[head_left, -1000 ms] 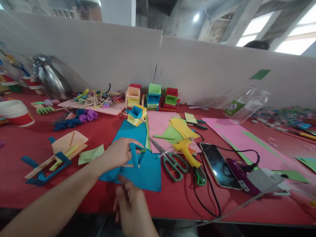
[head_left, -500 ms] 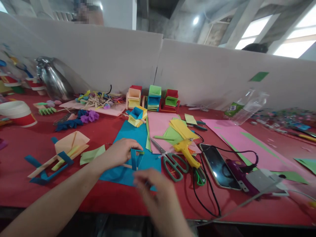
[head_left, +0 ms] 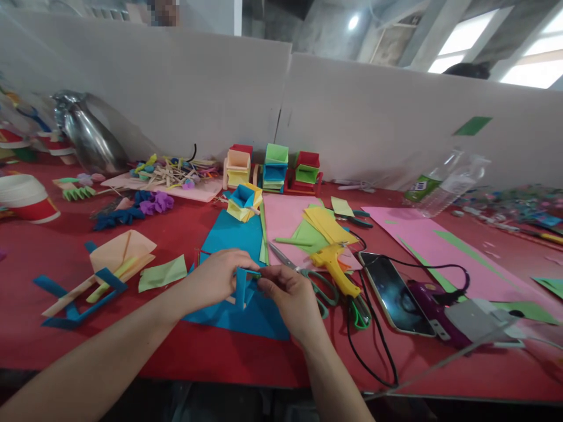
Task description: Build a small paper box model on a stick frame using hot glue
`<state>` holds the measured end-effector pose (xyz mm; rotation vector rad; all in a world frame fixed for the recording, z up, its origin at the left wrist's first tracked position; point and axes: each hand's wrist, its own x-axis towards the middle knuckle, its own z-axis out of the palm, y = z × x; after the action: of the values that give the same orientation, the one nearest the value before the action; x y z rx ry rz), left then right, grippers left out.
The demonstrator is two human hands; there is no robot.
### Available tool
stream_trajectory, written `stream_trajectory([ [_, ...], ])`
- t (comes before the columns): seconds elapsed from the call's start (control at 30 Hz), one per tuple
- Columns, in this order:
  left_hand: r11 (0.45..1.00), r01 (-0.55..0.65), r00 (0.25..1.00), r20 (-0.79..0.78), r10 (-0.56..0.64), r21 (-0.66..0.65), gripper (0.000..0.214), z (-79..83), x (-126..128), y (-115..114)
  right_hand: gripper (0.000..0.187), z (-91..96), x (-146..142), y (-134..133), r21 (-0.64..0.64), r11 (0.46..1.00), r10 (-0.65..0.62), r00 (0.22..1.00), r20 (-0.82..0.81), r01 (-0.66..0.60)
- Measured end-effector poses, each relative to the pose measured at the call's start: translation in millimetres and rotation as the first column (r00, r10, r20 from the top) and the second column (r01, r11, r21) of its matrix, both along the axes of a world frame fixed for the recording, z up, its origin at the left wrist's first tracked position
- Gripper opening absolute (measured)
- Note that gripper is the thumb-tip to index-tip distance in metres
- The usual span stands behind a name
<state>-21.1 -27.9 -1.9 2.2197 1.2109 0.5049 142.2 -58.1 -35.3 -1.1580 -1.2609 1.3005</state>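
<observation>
- Two hands on one little blue frame (head_left: 240, 291), and it sits right between the fingers, over the blue sheet (head_left: 246, 323) on the bench (head_left: 206, 360).
- Left hand (head_left: 220, 276): fingers curled down and closed on the frame's upper left, so that side looks properly held.
- Right hand (head_left: 295, 298): thumb and finger almost together at the upper right corner. Can't tell if they're pinching it or only touching, the tips blend into the blue there.
- A pale strip (head_left: 230, 300) pokes out just below the left fingers. Can't make out whether it's joined to the frame.
- Handling-wise, I'd guess it weighs next to nothing. Looks like folded card or stiff paper: springy along the flat, easy to crease, not very slippery. Squeeze hard and those thin bars would probably buckle.
- Best hold IMO is at the corners, where the bars meet and it should be stiffest. Flat pads, light pinch, leave the middle of the long bars alone.
- Stuff around the fingers: scissors (head_left: 282, 255) partly behind the right ones, glue gun (head_left: 336, 271) just off to their right, phone (head_left: 398, 296) further out that way. Green paper (head_left: 162, 274) is left of the left fingers, with a peach piece on blue legs (head_left: 122, 251) beyond it. A yellow-and-blue box (head_left: 240, 211) stands past the fingertips, on the far side.
</observation>
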Motion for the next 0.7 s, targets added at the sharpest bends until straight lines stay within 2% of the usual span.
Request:
stream_trajectory([
  [0.1, 0.996, 0.023, 1.0, -0.003, -0.023, 0.091, 0.053, -2.2, 0, 0, 0.02, 0.3, 0, 0, -0.024, 1.0, 0.008, 0.996, -0.089, -0.01],
  [0.2, 0.992, 0.019, 1.0, -0.003, -0.019, 0.122, 0.055, -1.1, 2, -1, 0.029, -1.7, 0, 1, -0.04, 0.997, 0.056, 0.989, -0.139, -0.062],
  [0.4, 0.996, 0.025, 1.0, 0.0, -0.025, 0.081, 0.048, 7.1, 6, -3, 0.03, -6.5, 1, 2, -0.022, 0.998, 0.051, 0.99, -0.135, -0.054],
  [0.7, 0.994, 0.025, 1.0, -0.008, -0.025, 0.107, 0.042, 7.7, 10, -3, 0.027, -9.2, 2, 2, 0.033, 0.999, 0.025, 0.995, -0.092, -0.022],
])
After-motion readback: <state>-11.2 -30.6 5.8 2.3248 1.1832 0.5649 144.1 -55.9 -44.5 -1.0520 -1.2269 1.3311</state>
